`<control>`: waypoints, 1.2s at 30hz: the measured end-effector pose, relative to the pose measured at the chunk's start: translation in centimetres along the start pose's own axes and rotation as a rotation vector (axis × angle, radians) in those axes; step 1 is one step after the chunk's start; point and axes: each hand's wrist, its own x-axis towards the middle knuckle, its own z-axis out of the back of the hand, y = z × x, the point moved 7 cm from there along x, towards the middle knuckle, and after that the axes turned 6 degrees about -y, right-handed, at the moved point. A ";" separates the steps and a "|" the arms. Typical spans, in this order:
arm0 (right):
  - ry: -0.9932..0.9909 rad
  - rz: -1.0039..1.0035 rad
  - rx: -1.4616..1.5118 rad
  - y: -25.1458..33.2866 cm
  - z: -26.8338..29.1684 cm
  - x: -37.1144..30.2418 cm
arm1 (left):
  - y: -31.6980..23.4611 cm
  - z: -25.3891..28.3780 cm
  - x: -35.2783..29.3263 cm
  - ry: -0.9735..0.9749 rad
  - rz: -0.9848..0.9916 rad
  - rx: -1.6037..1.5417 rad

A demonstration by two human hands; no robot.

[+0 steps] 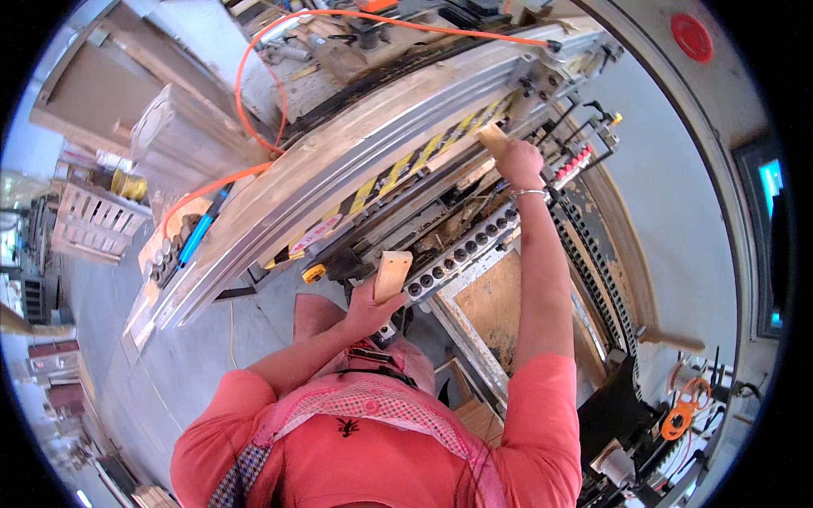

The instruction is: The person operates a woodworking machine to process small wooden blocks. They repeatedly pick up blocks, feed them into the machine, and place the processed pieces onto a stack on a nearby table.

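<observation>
My left hand (373, 308) is closed round the lower part of a short wooden block (393, 273), held close to my body. Two small dark holes show near the block's upper end. My right arm is stretched forward over the machine, and my right hand (520, 164) grips another wooden piece (491, 137), whose pale end sticks out to the left of my fist. The rest of that piece is hidden by the fingers. Between the hands runs a white rail with a row of round black knobs (460, 254).
A long metal and wood beam (339, 165) with yellow-black striping spans the machine. An orange hose (240, 80) loops over it. A blue tool (196, 240) lies on the beam's left end. Red fittings (572, 165) sit right of my right hand; a red button (692, 37) is at upper right.
</observation>
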 end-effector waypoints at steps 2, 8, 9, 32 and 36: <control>0.050 0.027 0.000 1.1 0.0 0.3 | -0.5 0.3 -0.1 -0.077 -0.154 -0.065; 0.001 0.132 -0.097 -0.3 0.0 -0.2 | 1.9 1.5 -2.1 0.026 -0.022 -0.182; 0.018 0.110 -0.099 1.6 0.6 -0.7 | 0.3 3.2 -3.3 -0.010 -0.017 -0.232; -0.001 -0.056 0.324 7.0 0.2 -29.1 | 22.8 71.7 -14.9 -1.209 0.388 -0.003; 0.099 -0.078 0.223 13.1 4.7 -34.7 | 28.3 72.8 -11.2 -1.134 0.461 0.001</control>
